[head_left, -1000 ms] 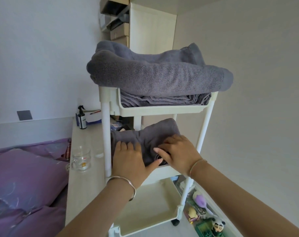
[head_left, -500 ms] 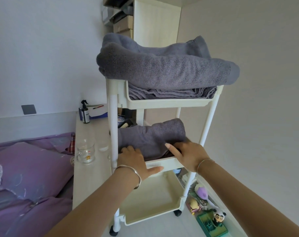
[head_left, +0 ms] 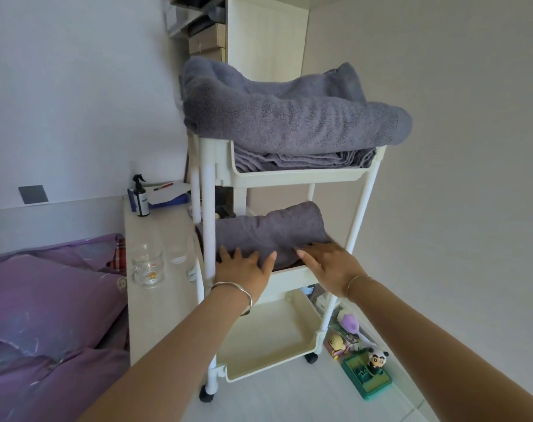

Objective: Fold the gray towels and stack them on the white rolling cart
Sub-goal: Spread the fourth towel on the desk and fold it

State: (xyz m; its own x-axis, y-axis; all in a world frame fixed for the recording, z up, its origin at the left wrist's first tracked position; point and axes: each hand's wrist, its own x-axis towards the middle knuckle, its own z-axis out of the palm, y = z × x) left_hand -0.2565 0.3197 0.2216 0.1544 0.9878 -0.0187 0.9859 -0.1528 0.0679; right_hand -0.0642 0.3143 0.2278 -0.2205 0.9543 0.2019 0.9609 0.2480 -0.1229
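both hands have slid back toward the front lip of the middle tray of the white rolling cart [head_left: 292,177] – a second ago they lay further in, pressing down over the folded gray towel [head_left: 268,231] there. now the left hand [head_left: 242,269] sits at the tray's front left by the post, fingers straight and spread, tips just on the towel's near edge; the right hand [head_left: 329,264] lies flat at the front right, fingers extended over the towel's corner. neither hand grips anything, both flat and loose. the towel stays put in the middle tray, rolled edge to the back, nothing hanging over the rim that i can see. the top tray carries the taller stack of gray towels [head_left: 289,123], its upper one bulging past the rim on the right. the bottom tray shows bare. reading – this towel looks placed and smoothed, hands coming off it; the placement step seems about done. whether more towels wait cannot be told from here. glass mug [head_left: 146,266] stands on the counter [head_left: 155,318] left of the cart, well out of the way.
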